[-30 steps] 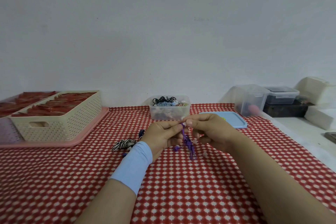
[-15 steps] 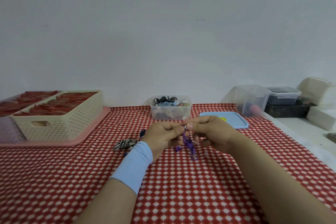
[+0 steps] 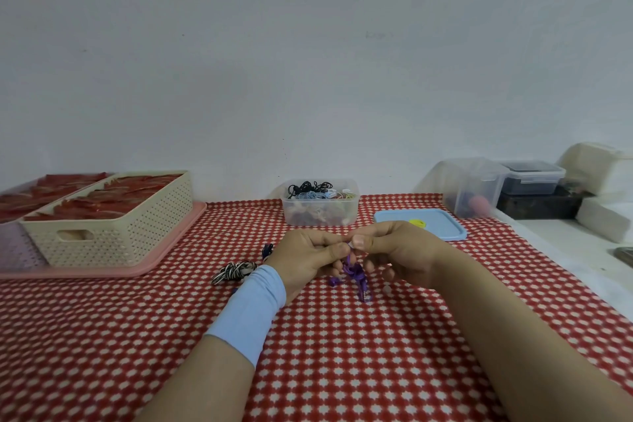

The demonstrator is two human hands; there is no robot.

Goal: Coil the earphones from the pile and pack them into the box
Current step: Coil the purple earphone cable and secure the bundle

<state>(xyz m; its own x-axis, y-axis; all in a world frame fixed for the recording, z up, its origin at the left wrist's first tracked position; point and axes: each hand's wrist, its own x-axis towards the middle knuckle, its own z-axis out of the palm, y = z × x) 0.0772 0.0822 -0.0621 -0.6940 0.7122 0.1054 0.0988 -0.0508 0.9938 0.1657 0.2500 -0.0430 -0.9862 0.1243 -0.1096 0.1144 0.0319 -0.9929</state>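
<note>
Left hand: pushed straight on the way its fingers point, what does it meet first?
The right hand: the left hand points rightward at it, nearly touching, and both pinch the purple earphones. Depth seems equal, though one view cannot confirm it.

box (image 3: pixel 320 213) at the back, lid (image 3: pixel 445 228) to its right, basket (image 3: pixel 113 236) left

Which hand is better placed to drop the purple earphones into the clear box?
Probably the left hand: it pinches the purple earphones directly in front of the clear box; the right hand sits nearer the blue lid.
</note>
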